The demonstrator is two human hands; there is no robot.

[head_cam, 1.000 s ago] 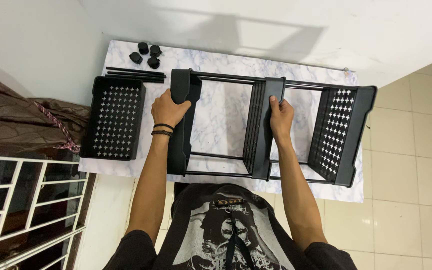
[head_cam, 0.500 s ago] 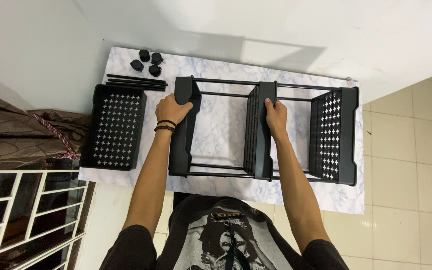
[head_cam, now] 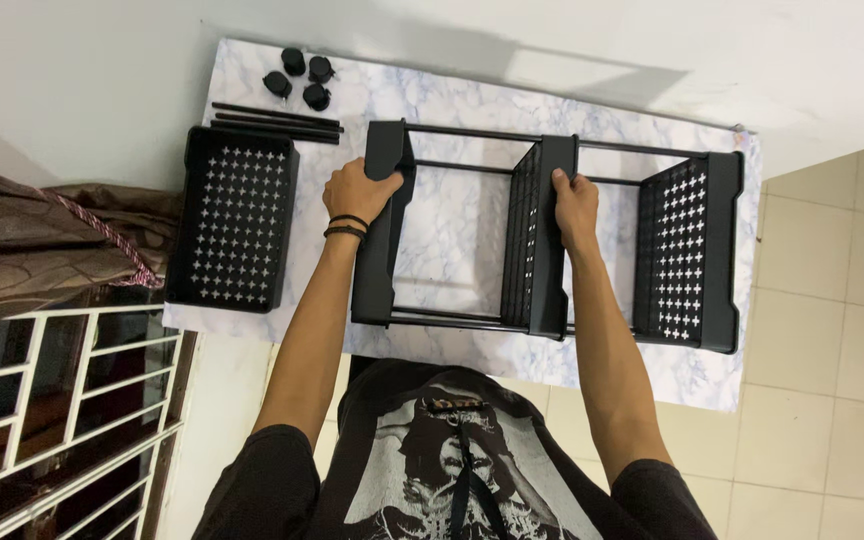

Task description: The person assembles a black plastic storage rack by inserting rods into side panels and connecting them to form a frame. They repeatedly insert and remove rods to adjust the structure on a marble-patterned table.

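While I looked down from the head view, my left hand [head_cam: 360,190] was wrapped around the top edge of the leftmost black perforated plastic shelf tray [head_cam: 382,235], and my right hand [head_cam: 574,207] gripped the middle tray [head_cam: 535,240] likewise. Both sat on thin black metal rods [head_cam: 472,132] with a 3rd tray [head_cam: 692,250], the frame lying on the marbled mat [head_cam: 452,230]. A 4th, loose tray [head_cam: 234,218], spare rods [head_cam: 277,120] and 4 black casters [head_cam: 300,78] lay left. I judged this the tray-seating step; next needed even pressure along both rods.
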